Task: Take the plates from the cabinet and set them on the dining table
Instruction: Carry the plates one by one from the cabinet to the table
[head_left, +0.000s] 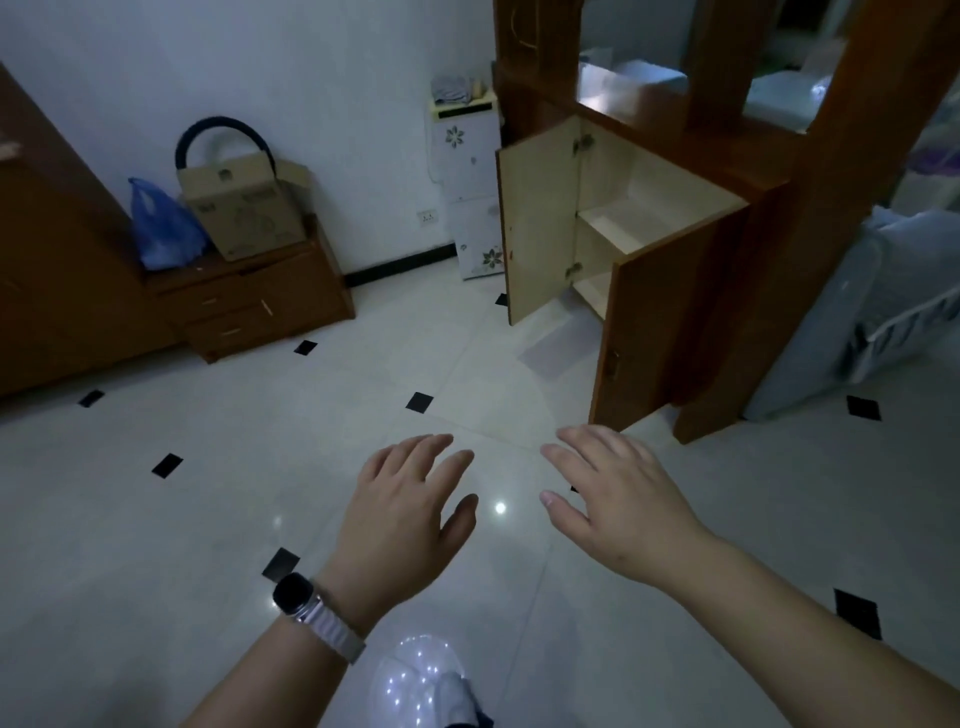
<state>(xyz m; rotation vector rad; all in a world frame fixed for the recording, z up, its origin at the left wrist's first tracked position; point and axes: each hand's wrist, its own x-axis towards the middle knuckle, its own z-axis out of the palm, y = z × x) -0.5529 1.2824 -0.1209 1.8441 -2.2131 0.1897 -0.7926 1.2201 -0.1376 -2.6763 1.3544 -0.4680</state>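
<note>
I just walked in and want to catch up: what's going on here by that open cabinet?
A person stands on the tiled floor facing a wooden cabinet whose two lower doors stand open. The left hand and the right hand are held out in front, fingers straight, holding nothing. No plates show on the shelves in view, and no dining table is in the picture.

This is looking like a room in a home. A wooden cabinet (675, 312) is standing with its doors open on a glossy tiled floor (208, 519), while a low chest of drawers (260, 306) is carrying a cardboard box (244, 208) and a blue plastic bag (161, 228) beside a white wall (337, 78).
</note>
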